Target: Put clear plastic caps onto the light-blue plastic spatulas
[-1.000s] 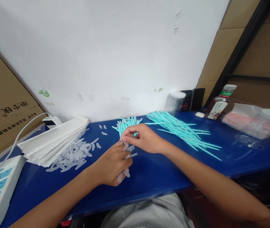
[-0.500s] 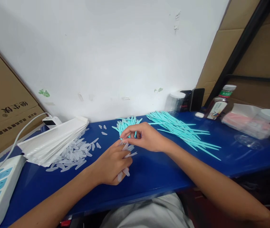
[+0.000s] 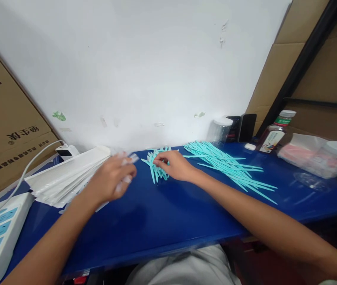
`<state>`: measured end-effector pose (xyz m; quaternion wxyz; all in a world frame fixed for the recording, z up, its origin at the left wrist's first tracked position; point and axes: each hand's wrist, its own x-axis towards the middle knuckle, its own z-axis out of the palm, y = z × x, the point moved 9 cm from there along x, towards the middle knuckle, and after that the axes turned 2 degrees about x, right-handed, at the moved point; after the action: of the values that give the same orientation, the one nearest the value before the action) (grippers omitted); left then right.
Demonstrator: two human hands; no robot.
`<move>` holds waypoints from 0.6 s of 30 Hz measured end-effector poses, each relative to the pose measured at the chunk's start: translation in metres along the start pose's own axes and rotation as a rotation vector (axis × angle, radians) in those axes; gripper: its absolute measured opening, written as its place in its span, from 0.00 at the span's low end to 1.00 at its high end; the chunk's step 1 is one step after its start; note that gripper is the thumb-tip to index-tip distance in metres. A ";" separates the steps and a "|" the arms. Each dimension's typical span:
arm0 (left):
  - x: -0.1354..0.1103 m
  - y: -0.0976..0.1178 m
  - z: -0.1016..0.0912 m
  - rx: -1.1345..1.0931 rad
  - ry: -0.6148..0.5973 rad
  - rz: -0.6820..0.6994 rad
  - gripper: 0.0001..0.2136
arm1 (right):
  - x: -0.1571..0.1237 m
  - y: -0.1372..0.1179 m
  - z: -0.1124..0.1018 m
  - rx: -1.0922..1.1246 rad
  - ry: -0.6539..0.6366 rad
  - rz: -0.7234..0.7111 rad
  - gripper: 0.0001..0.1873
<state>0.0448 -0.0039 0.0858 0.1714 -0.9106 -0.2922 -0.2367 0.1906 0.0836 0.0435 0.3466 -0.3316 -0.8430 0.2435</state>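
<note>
Several small translucent plastic pieces (image 3: pixel 126 180) poke out between the fingers of my left hand (image 3: pixel 110 176). That hand is curled around them and smeared by motion, over the heap of like pieces, which it mostly hides. My right hand (image 3: pixel 174 164) rests at the right side of a small pile of turquoise sticks (image 3: pixel 153 168), thumb and fingertips pinched together. What the pinch holds, if anything, I cannot make out. A larger bundle of long, thin turquoise sticks (image 3: pixel 224 160) lies spread out to the right of my right hand.
White padded envelopes (image 3: pixel 67 174) lie stacked at left, beside a power strip (image 3: pixel 5 233) and a white charger (image 3: pixel 67 151). A clear jar (image 3: pixel 220 132), a bottle (image 3: pixel 273 132) and a bag of pink things (image 3: pixel 307 154) stand at right. A wall (image 3: pixel 156 71) backs the blue table (image 3: pixel 171 221).
My left hand has moved left, away from my right hand, carrying the translucent pieces. My right hand has shifted slightly left and no longer touches the left one.
</note>
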 end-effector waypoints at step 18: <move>-0.016 -0.084 -0.001 0.229 -0.161 -0.340 0.15 | 0.148 0.021 0.151 -0.571 -0.365 -0.016 0.22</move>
<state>-0.0187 0.0534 0.0923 0.2073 -0.8389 -0.4792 -0.1540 0.0056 0.1780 -0.0040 0.0851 -0.3595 -0.9279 0.0504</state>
